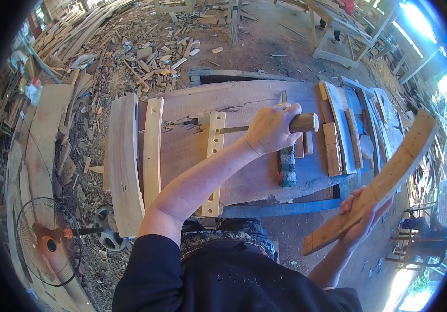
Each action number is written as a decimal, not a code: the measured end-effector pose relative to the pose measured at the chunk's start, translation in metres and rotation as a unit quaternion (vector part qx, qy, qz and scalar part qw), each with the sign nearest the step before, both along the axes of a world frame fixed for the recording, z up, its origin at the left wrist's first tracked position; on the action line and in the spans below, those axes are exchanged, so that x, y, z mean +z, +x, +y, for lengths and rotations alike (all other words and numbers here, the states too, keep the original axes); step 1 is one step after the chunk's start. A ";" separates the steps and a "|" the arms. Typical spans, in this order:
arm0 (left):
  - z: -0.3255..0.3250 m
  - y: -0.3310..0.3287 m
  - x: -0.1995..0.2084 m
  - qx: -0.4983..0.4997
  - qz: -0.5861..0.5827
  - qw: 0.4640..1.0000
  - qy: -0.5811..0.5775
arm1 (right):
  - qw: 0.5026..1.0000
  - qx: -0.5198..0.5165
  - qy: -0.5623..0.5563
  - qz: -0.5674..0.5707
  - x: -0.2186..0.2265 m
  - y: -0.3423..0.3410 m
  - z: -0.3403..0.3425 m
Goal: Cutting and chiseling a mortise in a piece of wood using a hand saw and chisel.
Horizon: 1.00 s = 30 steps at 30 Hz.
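Note:
My left hand [275,126] reaches over the workbench, closed around a chisel [304,123] with a round wooden handle. Its long narrow metal blade points left, and the tip lies over or against a pale wooden strip [216,125] with a row of holes. My forearm covers the middle of that strip. On the right, my right hand [357,222] grips a long wooden bar [371,193] with thin cross lines, held up at a slant beside the bench. Below my left hand lies a plaid cloth-covered object [287,167].
A broad dark slab [254,179] tops the bench, with wood strips [153,145] to the left and blocks [332,148] to the right. A fan [49,242] stands at lower left. Scrap wood [153,65] litters the ground beyond. A person [343,8] is at a far table.

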State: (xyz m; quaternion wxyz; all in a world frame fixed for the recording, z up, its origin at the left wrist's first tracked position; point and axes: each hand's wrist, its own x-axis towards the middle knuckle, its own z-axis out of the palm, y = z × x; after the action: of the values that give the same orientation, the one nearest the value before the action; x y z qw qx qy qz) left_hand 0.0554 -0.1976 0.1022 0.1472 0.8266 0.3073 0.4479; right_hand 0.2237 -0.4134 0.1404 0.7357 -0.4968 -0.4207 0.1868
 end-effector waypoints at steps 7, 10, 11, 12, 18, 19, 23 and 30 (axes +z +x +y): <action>0.003 0.000 0.004 -0.025 0.007 0.999 -0.031 | 0.993 0.049 -0.017 -0.110 -0.043 0.003 0.001; 0.001 -0.002 -0.004 -0.033 0.015 0.999 -0.032 | 0.975 0.102 -0.174 -0.092 -0.031 -0.025 0.003; 0.001 -0.002 -0.004 -0.046 0.018 0.998 -0.041 | 0.974 0.105 -0.175 -0.095 -0.029 -0.028 0.008; 0.003 -0.003 -0.003 -0.043 0.015 0.998 -0.042 | 0.995 0.057 -0.077 -0.032 -0.027 -0.030 0.015; 0.010 -0.005 -0.002 -0.021 0.018 0.998 -0.052 | 0.968 0.100 -0.178 -0.143 -0.029 -0.016 0.023; 0.009 -0.004 -0.003 -0.028 0.018 0.998 -0.044 | 0.986 0.070 -0.119 -0.091 -0.029 -0.013 0.022; 0.011 -0.005 -0.004 -0.009 -0.001 0.999 -0.049 | 0.997 0.048 -0.063 -0.014 -0.026 -0.022 0.030; 0.015 -0.024 0.017 -0.007 0.011 1.000 -0.024 | 0.958 0.159 -0.223 -0.080 -0.035 -0.016 0.026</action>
State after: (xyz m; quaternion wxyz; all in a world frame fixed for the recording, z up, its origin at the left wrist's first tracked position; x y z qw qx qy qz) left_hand 0.0314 -0.1823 0.1196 0.1665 0.8299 0.3140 0.4300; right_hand 0.2073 -0.3877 0.1058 0.5308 -0.5885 -0.4991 0.3506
